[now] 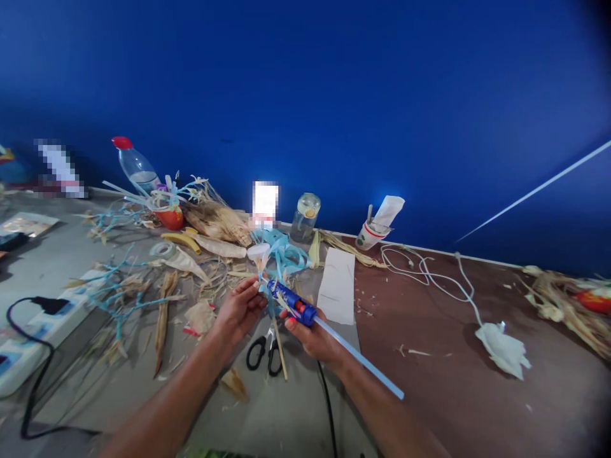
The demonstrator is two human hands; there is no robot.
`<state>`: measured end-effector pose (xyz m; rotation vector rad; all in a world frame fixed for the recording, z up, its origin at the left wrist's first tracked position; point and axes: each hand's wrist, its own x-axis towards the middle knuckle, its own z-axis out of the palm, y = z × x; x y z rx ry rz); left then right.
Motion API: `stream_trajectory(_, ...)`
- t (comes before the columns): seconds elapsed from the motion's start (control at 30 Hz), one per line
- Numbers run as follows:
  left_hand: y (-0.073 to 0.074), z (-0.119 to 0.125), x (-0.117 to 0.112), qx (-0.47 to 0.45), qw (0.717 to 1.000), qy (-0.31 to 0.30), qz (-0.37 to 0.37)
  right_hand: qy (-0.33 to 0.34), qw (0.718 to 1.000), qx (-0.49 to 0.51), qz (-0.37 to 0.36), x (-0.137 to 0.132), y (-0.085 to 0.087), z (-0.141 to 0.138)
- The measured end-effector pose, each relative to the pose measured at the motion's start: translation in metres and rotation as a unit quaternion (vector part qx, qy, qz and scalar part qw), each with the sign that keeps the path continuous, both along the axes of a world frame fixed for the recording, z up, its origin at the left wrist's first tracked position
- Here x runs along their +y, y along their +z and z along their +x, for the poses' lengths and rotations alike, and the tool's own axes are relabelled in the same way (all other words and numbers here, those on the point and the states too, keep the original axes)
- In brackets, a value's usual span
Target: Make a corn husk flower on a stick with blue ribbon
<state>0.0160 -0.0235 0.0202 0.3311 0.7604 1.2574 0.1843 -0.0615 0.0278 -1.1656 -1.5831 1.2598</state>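
Note:
My right hand [312, 337] is closed around a blue glue gun [291, 301] with a long pale glue stick [360, 359] poking out behind it. The gun's nozzle points up and left at a small husk flower [259, 253] on a thin stem. My left hand [238, 308] pinches that stem just below the nozzle, fingers closed. Black-handled scissors [263, 351] lie on the table right under both hands. The gun's black cord [327, 407] runs down toward me.
Dried corn husks and light-blue strips [286, 254] litter the table. A plastic bottle [136, 165], an orange cup [170, 217], a glass jar [305, 217] and a paper cup [370, 234] stand at the back. White cable [429, 273] lies at right; a power strip [38, 324] at left.

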Motion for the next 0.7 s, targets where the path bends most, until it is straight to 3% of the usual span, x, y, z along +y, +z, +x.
stream_trajectory(0.43,-0.005,-0.003,0.002,-0.052,0.998,-0.026,0.004,0.016,1.0,0.0,-0.002,0.001,-0.001,0.001)
stream_trajectory(0.7,-0.002,-0.003,0.001,-0.061,0.997,-0.039,0.003,0.018,1.0,0.001,-0.021,0.0,0.009,0.002)
